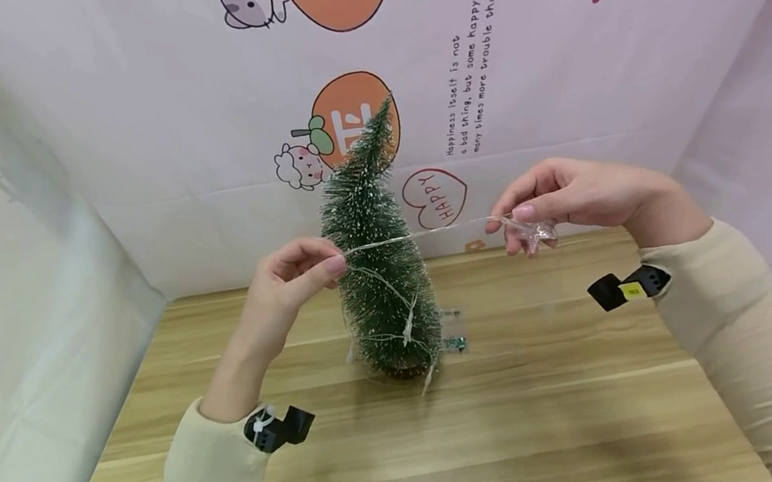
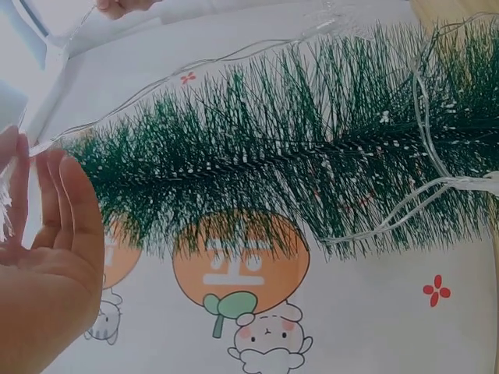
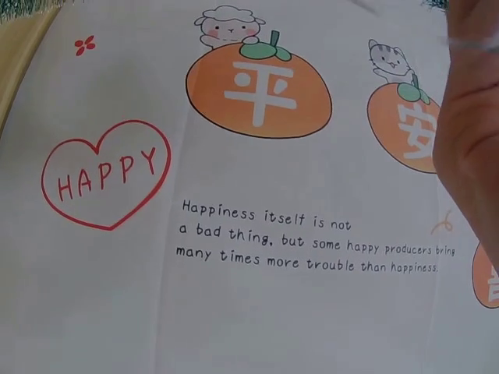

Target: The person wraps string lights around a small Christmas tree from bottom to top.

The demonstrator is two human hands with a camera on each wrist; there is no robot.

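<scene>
A small artificial Christmas tree point(image 1: 372, 226) with white-tipped green bristles stands upright on the table, its tip bent to the right. Thin transparent string lights point(image 1: 399, 335) wind around its lower half, also seen against the bristles in the left wrist view. Between thumb and fingers, my left hand point(image 1: 291, 277) pinches the wire at the tree's left side. From there a stretch of wire point(image 1: 429, 231) runs nearly straight in front of the tree to my right hand point(image 1: 575, 194), which pinches it too. A transparent star point(image 1: 537, 234) hangs just under the right fingers.
The wood-grain table point(image 1: 517, 437) reaches up to a printed white cloth point(image 1: 528, 89) behind the tree. Behind the tree's base, to the right, lies a small transparent case point(image 1: 455, 342) with green parts inside. Pale cloth point(image 1: 27, 267) hangs on the left.
</scene>
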